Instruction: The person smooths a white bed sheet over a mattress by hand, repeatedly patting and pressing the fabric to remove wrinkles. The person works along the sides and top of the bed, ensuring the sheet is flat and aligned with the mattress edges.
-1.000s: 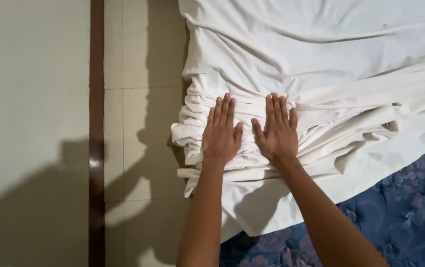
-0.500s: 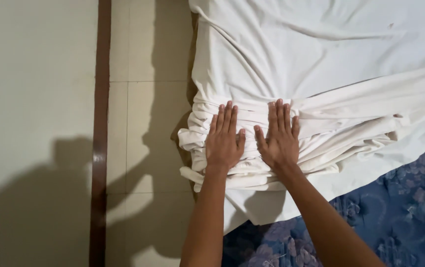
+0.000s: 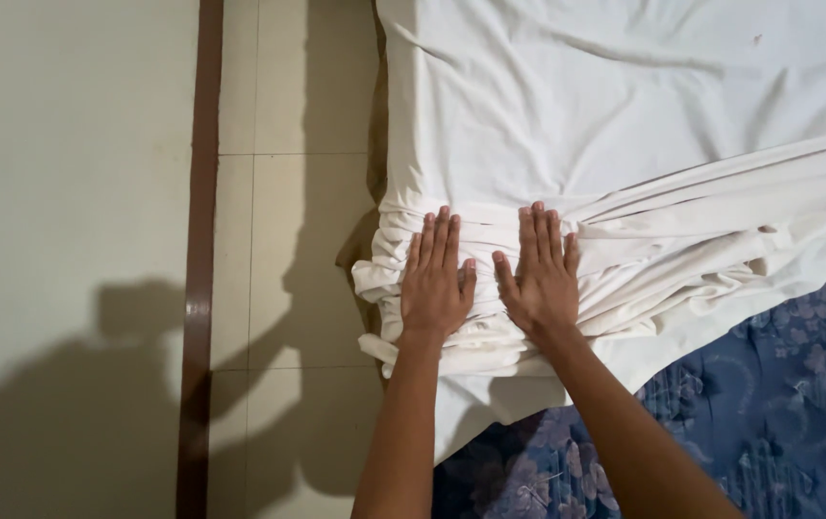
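Both hands, left [image 3: 435,288] and right [image 3: 538,281], press flat and open on the bunched white sheet [image 3: 625,144], whose loose pleats may spring apart or slide off the mattress [image 3: 769,423] edge.

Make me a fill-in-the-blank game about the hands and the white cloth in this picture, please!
1. Both hands, left hand and right hand, lie flat on a bunched-up cloth coloured ____.
2. Under the cloth's lower corner shows a flowered mattress cover coloured ____.
3. The pale tiled floor lies to the ____ of the cloth.
4. The fingers of both hands are stretched out, not ____.

Missing words: white; blue; left; curled
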